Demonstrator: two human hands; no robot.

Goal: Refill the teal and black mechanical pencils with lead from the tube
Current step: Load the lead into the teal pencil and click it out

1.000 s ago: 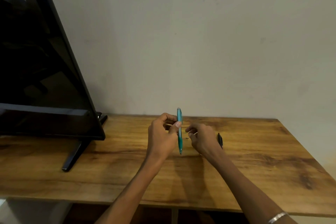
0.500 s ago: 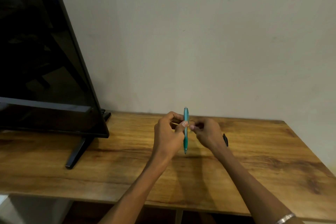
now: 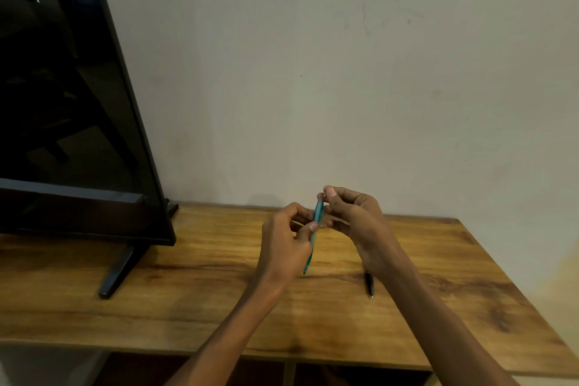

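The teal pencil (image 3: 315, 230) is held near upright above the table (image 3: 188, 276) by the left hand (image 3: 283, 244); its top end is pinched by the right hand (image 3: 351, 216) — lead loading or recapping, judged. The black pencil (image 3: 369, 283) lies untouched — presumably next.

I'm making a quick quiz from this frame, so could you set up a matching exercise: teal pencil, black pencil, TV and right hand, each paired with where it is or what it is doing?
Things:
1. teal pencil
2. black pencil
3. TV
4. right hand

States:
A. lying on the wooden table
B. standing at the table's left end
C. held nearly upright in the left hand
D. fingertips pinched at the pencil's top end

Pairs: 1-C, 2-A, 3-B, 4-D
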